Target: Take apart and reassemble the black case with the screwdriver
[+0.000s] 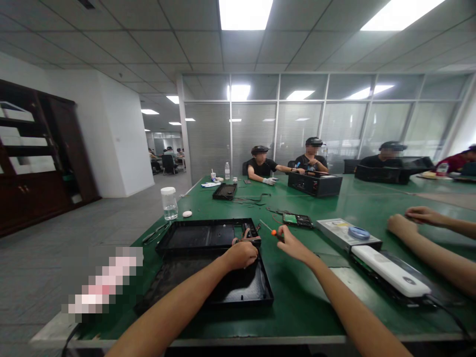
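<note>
Two black trays sit on the green surface [305,297], the near tray [238,290] lying just in front of the far tray [201,235]. At the far tray's right end lies a dark component with brown wires [248,234]. The left hand [241,255], curled into a loose fist, rests on the near tray's back edge by those wires. The right hand [293,244] has its grip clamped on an orange-handled screwdriver [268,228], tip pointing toward the component.
</note>
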`<state>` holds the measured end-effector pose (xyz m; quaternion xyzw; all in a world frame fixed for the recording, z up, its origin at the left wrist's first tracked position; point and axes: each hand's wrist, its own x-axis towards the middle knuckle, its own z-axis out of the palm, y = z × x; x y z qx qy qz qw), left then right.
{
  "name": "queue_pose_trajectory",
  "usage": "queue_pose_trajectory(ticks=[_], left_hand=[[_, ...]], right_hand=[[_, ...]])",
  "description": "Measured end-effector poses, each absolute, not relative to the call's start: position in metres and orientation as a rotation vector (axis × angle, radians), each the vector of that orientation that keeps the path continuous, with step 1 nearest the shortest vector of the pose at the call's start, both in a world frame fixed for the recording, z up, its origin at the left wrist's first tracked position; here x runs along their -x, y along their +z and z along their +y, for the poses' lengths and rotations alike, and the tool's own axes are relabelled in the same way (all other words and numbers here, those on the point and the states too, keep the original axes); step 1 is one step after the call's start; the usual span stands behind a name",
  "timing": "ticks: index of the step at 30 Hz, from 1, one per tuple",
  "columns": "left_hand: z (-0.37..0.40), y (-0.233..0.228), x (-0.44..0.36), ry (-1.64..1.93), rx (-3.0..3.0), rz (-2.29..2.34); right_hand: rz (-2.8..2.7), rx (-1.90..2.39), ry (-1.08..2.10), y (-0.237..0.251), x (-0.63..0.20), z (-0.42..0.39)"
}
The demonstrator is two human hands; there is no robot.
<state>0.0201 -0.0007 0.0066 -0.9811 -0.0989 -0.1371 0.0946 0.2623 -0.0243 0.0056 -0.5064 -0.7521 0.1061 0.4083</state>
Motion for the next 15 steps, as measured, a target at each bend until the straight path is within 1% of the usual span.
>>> queue_pose_trajectory(ticks=[3,5,6,11,15], left_hand=[[0.001,0.005,-0.020,-0.468,2.960,-0.375],[0.000,0.005,-0.019,-0.517,3.004,-0.452],[0.000,0.004,-0.019,-0.538,3.027,-0.489],[-0.003,0.005,-0.019,-0.698,3.131,-0.669],[-0.004,0.007,-0.020,-0.672,3.144,-0.715]], right_hand=[[-1.862,1.179,0.531,0.013,-0.269,-0.025],[-1.817,1.161,0.630,0.020,-0.271,-0.026],[-1.781,1.165,0.609,0.023,-0.271,-0.027],[-1.619,1.164,0.217,0.027,-0.261,-0.032],[-1.632,1.169,0.133,0.023,-0.254,-0.036]])
